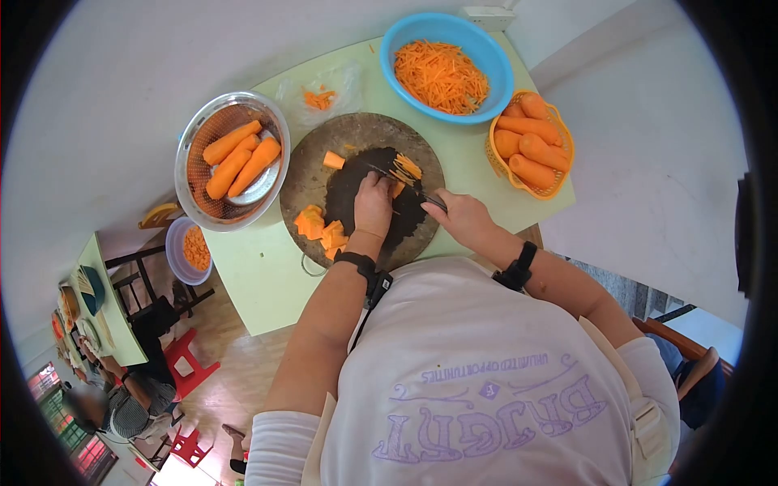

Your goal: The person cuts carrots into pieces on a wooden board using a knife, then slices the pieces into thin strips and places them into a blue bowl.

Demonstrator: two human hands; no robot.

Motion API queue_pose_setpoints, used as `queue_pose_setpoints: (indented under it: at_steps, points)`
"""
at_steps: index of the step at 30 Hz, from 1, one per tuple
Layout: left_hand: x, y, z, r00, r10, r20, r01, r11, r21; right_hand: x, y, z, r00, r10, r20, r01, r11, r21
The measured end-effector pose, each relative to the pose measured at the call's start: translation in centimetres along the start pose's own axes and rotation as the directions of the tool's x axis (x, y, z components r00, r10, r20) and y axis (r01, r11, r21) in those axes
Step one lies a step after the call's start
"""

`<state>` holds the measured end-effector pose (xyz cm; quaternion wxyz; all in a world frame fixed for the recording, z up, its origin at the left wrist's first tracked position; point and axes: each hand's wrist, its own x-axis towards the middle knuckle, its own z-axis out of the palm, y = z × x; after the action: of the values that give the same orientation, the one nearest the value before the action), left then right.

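Note:
A round, dark-stained wooden chopping board (304,174) lies in front of me. My right hand (466,219) is closed round the handle of a kitchen knife (417,191), whose blade slants to the upper left across the board. Close beside the blade, my left hand (374,209) presses down with curled fingers on a carrot piece (397,189), mostly hidden by the hand and knife. Thin carrot strips (407,167) lie just beyond the blade. A short carrot stub (333,160) sits at the board's upper left, and carrot chunks (310,223) rest along its lower left.
A metal colander basin (279,121) with whole carrots stands left. Behind are a plastic bag (348,85) with carrot bits and a blue basin (502,77) of shredded carrot. An orange basket (561,182) of carrots stands right. A purple tub (178,257) and another person (134,409) are lower left.

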<state>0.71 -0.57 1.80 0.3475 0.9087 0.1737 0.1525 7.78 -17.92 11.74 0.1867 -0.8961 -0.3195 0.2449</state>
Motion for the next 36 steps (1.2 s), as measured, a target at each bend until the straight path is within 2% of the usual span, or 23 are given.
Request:
queue_pose_setpoints:
  at_steps: [4, 7, 11, 14, 19, 25, 36]
  points:
    - [0.0, -0.1, 0.1, 1.000, 0.005, -0.004, -0.005, 1.000, 0.011, -0.1, -0.9, -0.3, 0.998, 0.058, 0.023, -0.056, 0.997, -0.050]
    - [0.0, 0.1, -0.1, 0.999, -0.022, 0.042, 0.020, 0.998, 0.055, 0.1, 0.1, 0.5, 1.000, 0.010, 0.012, -0.009, 1.000, -0.022]
    - [0.1, 0.3, -0.2, 0.999, -0.024, 0.039, 0.023, 0.999, 0.033, 0.8, 0.1, 0.9, 0.999, 0.030, 0.027, -0.029, 0.999, -0.021]
    - [0.0, 0.2, -0.3, 0.999, -0.022, 0.027, 0.022, 1.000, 0.010, 0.7, 0.2, 0.8, 0.999, 0.025, 0.025, -0.025, 1.000, 0.010]
    - [0.0, -0.2, -0.1, 1.000, 0.002, -0.001, -0.002, 1.000, -0.026, 0.5, 0.9, 0.4, 0.999, 0.017, 0.045, -0.024, 0.985, 0.168]
    - [0.0, 0.1, -0.1, 1.000, -0.014, 0.008, 0.014, 0.999, 0.040, -0.1, 0.2, 0.2, 0.999, 0.032, 0.038, -0.034, 0.998, 0.061]
    - [0.0, 0.2, -0.2, 0.999, -0.037, 0.031, 0.036, 0.999, 0.039, 0.6, 0.2, 1.0, 0.999, 0.035, 0.034, -0.037, 0.997, 0.061]
